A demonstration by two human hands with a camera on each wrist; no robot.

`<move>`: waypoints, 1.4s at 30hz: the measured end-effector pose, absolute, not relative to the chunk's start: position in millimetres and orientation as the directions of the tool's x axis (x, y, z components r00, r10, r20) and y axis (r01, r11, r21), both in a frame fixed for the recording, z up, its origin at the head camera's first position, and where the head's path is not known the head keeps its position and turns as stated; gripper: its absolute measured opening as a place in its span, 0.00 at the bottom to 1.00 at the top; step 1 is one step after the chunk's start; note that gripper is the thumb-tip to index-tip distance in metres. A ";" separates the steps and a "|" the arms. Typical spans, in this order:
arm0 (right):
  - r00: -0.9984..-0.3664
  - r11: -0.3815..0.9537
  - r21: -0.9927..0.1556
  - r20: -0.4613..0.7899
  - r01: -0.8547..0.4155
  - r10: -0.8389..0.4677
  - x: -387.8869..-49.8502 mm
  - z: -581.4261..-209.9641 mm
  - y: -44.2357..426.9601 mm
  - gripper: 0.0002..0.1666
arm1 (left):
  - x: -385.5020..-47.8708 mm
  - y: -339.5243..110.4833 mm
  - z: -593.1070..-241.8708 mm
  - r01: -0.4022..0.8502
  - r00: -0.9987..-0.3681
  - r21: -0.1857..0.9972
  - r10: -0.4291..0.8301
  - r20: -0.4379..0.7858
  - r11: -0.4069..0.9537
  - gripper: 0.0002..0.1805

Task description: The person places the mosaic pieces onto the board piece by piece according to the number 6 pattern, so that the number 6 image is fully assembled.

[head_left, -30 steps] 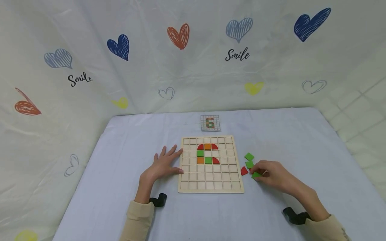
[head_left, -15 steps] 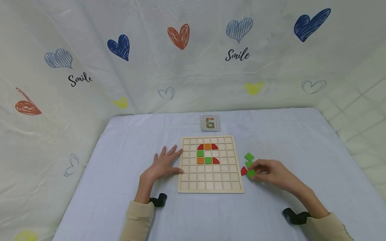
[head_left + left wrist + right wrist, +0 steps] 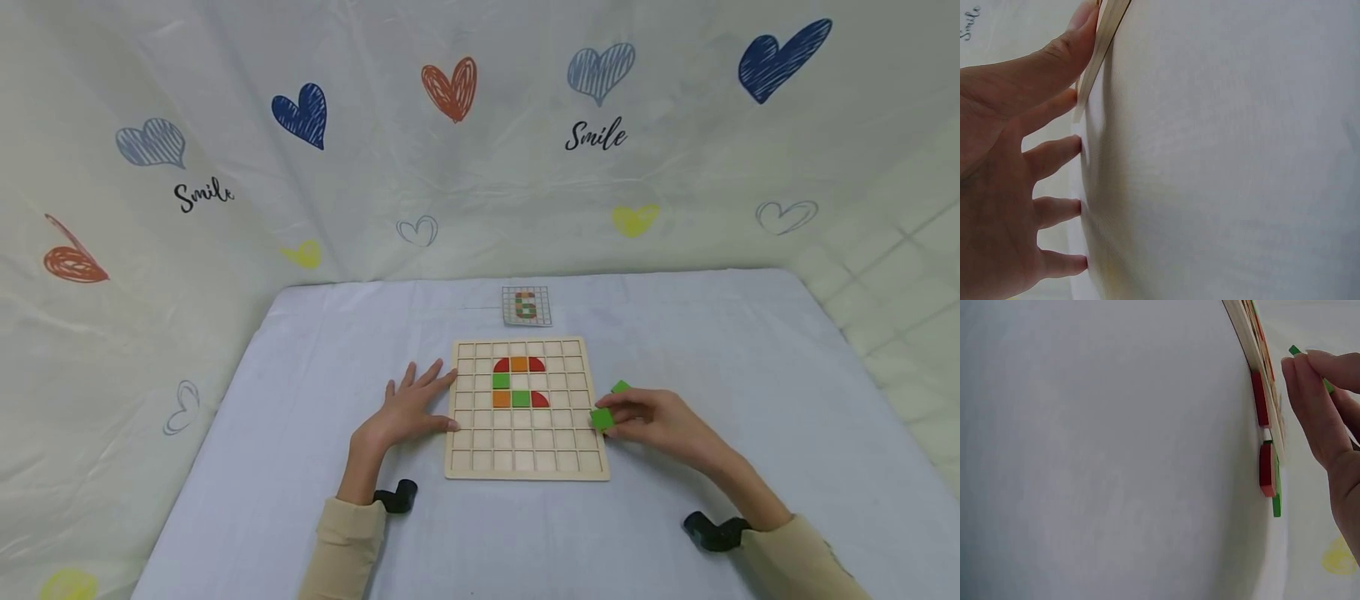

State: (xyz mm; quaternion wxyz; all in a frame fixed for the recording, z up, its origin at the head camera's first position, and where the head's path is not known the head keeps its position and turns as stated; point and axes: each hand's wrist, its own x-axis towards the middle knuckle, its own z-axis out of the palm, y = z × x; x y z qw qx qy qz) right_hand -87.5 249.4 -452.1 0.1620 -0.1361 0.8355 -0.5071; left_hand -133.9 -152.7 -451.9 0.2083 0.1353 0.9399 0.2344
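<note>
Taking the board's middle as the clock's centre and twelve as the far side, beige sleeves reach in at eight [image 3: 341, 550] and four [image 3: 802, 562], a black wrist piece [image 3: 397, 497] beside the left cuff and another [image 3: 714, 533] beside the right. The left hand [image 3: 405, 414] lies at nine, fingers spread apart; its thumb and forefinger touch the edge of the wooden board [image 3: 525, 463]. The right hand [image 3: 660, 421] is at three, its fingers clamped on a green square [image 3: 602, 419] above the board's rim. Two red pieces, one [image 3: 1260, 400] and another [image 3: 1266, 469], sit just beside the board's three o'clock edge, with a green piece [image 3: 1277, 506] showing past them. A loose green tile [image 3: 621, 387] peeks out beyond the right hand at two; I cannot tell whether that is the same piece.

On the gridded board, the nearest filled row reads, from nine towards three, orange [image 3: 501, 399], green [image 3: 521, 399] and rounded red [image 3: 540, 400]. Farther on comes one green tile [image 3: 501, 381], then red [image 3: 501, 365], orange [image 3: 519, 364] and red [image 3: 536, 364]. At twelve, apart from the board, a pattern card [image 3: 527, 306] lies on the white-covered table [image 3: 360, 333]. Behind hangs a pale backdrop [image 3: 510, 175] with hearts and "Smile" lettering.
</note>
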 end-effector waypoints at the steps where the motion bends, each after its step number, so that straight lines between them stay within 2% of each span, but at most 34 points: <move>1: -0.912 0.445 -0.893 -0.130 -0.063 -0.389 -88.4 -452.9 246.8 0.27 | -134.0 -152.8 -451.8 0.156 -0.877 0.496 0.351 -0.329 0.854 0.49; 11: -0.933 0.511 -0.858 -0.138 -0.056 -0.333 -96.6 -456.9 218.1 0.26 | -134.6 -152.2 -451.6 0.159 -0.879 0.497 0.351 -0.322 0.853 0.49; 25: -0.910 0.544 -0.834 -0.150 -0.093 -0.387 -105.1 -455.6 188.4 0.22 | -134.8 -152.6 -451.8 0.153 -0.878 0.500 0.349 -0.327 0.852 0.49; 37: -0.929 0.635 -0.761 -0.132 -0.129 -0.346 -106.2 -454.8 171.2 0.17 | -134.3 -151.4 -450.9 0.149 -0.880 0.502 0.346 -0.326 0.852 0.49; 42: -0.930 0.635 -0.761 -0.122 -0.137 -0.348 -105.6 -454.1 168.6 0.16 | -133.9 -150.9 -449.9 0.148 -0.880 0.504 0.346 -0.325 0.851 0.49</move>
